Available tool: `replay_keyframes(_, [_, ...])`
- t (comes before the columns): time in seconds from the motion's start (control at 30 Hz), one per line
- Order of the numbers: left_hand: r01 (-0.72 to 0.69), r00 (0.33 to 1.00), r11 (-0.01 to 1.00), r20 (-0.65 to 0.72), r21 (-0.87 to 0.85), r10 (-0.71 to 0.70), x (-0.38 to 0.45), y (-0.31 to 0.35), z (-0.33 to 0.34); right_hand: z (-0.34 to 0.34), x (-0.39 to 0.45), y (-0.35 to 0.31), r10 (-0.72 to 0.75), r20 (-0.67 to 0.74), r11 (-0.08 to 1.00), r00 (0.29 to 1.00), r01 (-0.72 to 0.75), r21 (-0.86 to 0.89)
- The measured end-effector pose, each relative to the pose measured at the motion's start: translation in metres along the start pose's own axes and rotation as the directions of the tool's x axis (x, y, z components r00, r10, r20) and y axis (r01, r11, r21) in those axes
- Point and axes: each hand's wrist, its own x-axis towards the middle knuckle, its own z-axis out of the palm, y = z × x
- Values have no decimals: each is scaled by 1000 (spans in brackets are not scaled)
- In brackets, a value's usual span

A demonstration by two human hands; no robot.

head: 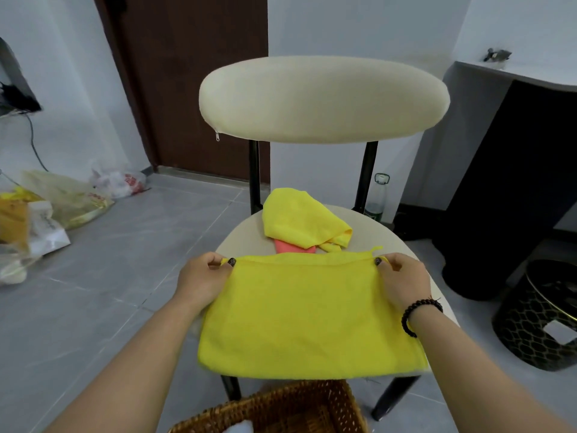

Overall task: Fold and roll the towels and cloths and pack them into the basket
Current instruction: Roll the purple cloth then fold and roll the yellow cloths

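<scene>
Both hands, left hand (203, 278) and right hand (401, 279), pinch the yellow cloth's (309, 317) far corners.

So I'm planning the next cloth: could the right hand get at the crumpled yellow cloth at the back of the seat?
Probably yes, once it lets go: the right hand pinches the flat yellow towel, and nothing stands between it and the crumpled yellow cloth.

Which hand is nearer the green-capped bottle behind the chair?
Right. The right hand pinches the yellow cloth's corner below the bottle; the left hand holds the opposite corner.
</scene>
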Motion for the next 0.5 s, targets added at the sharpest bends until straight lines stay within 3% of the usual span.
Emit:
replay_keyframes(0.3, [62,988,998,139,9,-62,16,13,10,10,29,-15,222,261,919,939,-291,266])
replay_keyframes(0.37, [65,988,998,140,-18,-62,15,17,8,9,30,-18,204,272,921,940,-279,272])
replay_keyframes(0.5, [46,991,989,133,-140,-28,8,28,-4,2,26,-26,65,169,963,983,-106,246])
